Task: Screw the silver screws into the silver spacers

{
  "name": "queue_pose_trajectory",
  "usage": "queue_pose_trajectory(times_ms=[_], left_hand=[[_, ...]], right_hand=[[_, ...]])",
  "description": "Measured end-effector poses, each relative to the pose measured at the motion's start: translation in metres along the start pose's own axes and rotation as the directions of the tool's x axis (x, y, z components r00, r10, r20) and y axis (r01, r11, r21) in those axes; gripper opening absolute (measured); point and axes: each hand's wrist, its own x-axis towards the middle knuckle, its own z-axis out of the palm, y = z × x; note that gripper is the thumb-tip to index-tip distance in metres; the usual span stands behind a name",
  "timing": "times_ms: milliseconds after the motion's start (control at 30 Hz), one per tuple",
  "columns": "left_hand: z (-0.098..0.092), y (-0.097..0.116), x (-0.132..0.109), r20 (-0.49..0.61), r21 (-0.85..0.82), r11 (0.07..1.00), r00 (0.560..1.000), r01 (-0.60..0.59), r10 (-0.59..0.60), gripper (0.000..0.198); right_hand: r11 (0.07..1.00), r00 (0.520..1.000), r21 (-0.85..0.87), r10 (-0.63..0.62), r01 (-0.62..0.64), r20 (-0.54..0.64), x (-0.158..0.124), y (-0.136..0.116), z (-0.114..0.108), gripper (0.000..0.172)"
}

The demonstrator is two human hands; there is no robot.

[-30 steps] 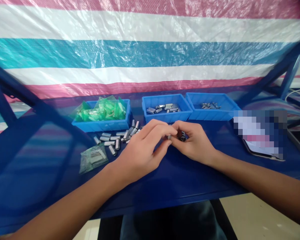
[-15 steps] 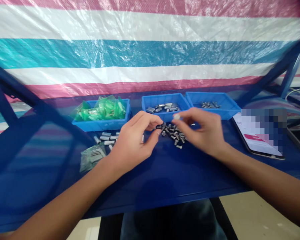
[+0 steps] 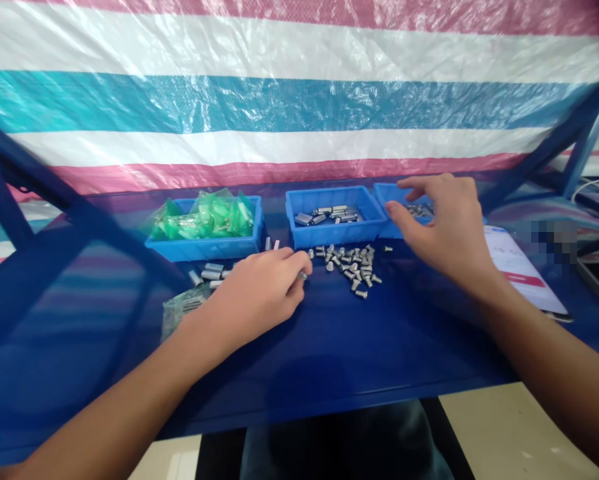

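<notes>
My left hand [image 3: 266, 287] rests low over the tabletop with its fingers curled. A bit of a small metal piece [image 3: 302, 275] shows at its fingertips; its kind is mostly hidden. Just right of that hand lies a loose heap of short metal screws [image 3: 356, 263]. Metal cylindrical spacers [image 3: 212, 271] lie on the left, partly behind the hand. My right hand [image 3: 444, 223] hovers at the right blue bin [image 3: 386, 230], thumb and fingers apart, nothing visible between them. Small metal parts [image 3: 419, 211] sit in that bin, partly covered by the hand.
A middle blue bin [image 3: 336, 235] holds several metal spacers. The left blue bin [image 3: 206, 250] is filled with green plastic packets [image 3: 209, 217]. A clear bag [image 3: 174, 313] lies near my left forearm, and a phone [image 3: 524, 273] lies at right. Blue frame bars slant at both sides.
My right hand has moved up and right from the screw heap to the right bin; the small pale round thing it pinched is no longer visible. My left hand has lowered and drawn slightly left.
</notes>
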Motion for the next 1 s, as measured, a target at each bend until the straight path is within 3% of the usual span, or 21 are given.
queue_pose_trajectory(times_ms=[67,133,200,300,367,500,600,667,800,933,1000], left_hand=[[0.001,0.004,0.003,0.018,-0.332,0.941,0.998,0.058,-0.056,0.010],[0.002,0.009,0.005,0.057,-0.637,0.759,0.991,0.132,-0.124,0.009],[0.004,0.013,0.007,0.086,-0.809,0.560,0.979,0.177,-0.185,0.015],[0.008,0.017,0.009,0.112,-0.917,0.345,0.958,0.202,-0.262,0.025],[0.010,0.017,0.010,0.132,-0.947,0.247,0.948,0.207,-0.289,0.028],[0.013,0.017,0.010,0.163,-0.961,0.174,0.947,0.216,-0.278,0.023],[0.013,0.016,0.011,0.146,-0.946,0.244,0.953,0.213,-0.264,0.014],[0.013,0.016,0.011,0.111,-0.929,0.323,0.970,0.179,-0.217,0.014],[0.014,0.016,0.009,0.024,-0.864,0.501,0.997,0.055,-0.067,0.025],[0.020,0.017,0.005,-0.138,-0.550,0.834,0.990,-0.051,-0.031,0.032],[0.022,0.017,0.003,-0.259,-0.364,0.926,0.966,-0.098,0.000,0.030]], right_hand=[[0.989,0.997,0.139,-0.061,0.053,0.056,-0.007,-0.033,-0.003,0.022],[0.944,0.973,0.293,-0.194,0.150,0.127,-0.017,-0.057,-0.004,0.025],[0.885,0.935,0.419,-0.302,0.202,0.188,-0.025,-0.068,-0.001,0.032],[0.841,0.907,0.498,-0.360,0.212,0.221,-0.031,-0.069,0.006,0.041],[0.834,0.909,0.504,-0.366,0.225,0.200,-0.032,-0.067,0.008,0.037],[0.846,0.929,0.472,-0.345,0.246,0.134,-0.032,-0.067,0.009,0.023],[0.864,0.940,0.466,-0.298,0.191,0.167,-0.031,-0.070,0.007,0.019],[0.860,0.928,0.502,-0.253,0.087,0.272,-0.030,-0.070,0.006,0.017],[0.830,0.886,0.545,-0.162,-0.116,0.435,-0.028,-0.067,0.008,0.033],[0.787,0.858,0.583,-0.145,-0.202,0.492,-0.026,-0.068,0.008,0.036],[0.768,0.845,0.591,-0.128,-0.246,0.519,-0.025,-0.070,0.006,0.036]])
